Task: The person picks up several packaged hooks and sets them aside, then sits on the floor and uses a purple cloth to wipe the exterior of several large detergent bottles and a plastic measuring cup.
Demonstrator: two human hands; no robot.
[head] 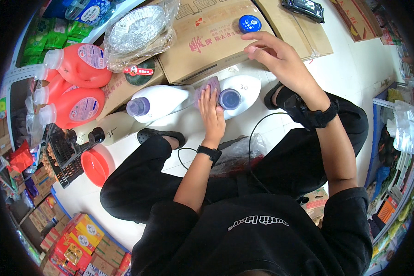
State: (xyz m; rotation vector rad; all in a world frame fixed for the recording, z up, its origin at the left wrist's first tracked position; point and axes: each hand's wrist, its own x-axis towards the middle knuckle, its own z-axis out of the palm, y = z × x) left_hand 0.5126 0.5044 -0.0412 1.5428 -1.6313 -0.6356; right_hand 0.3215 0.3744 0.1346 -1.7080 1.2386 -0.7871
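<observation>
In the head view my left hand (pixel 211 108) presses a purple cloth (pixel 199 91) against the side of a large white plastic jug (pixel 249 90) with a purple cap (pixel 230 99). The jug bears a handwritten number. My right hand (pixel 283 63) is raised above the carton edge with bent fingers, holding nothing. Its fingertips are just below a round blue container (pixel 250 24) on a large cardboard carton (pixel 224 34); whether they touch it cannot be told. A second white jug (pixel 160 101), also purple-capped, is left of the cloth.
Several red detergent jugs (pixel 81 65) are stacked at left, beside beige bottles (pixel 119 129) and a red plastic basin (pixel 96 166). Foil trays (pixel 139 26) in plastic wrap lie left of the carton. A black cable (pixel 251 138) runs between my legs. A shelf (pixel 372 138) stands at right.
</observation>
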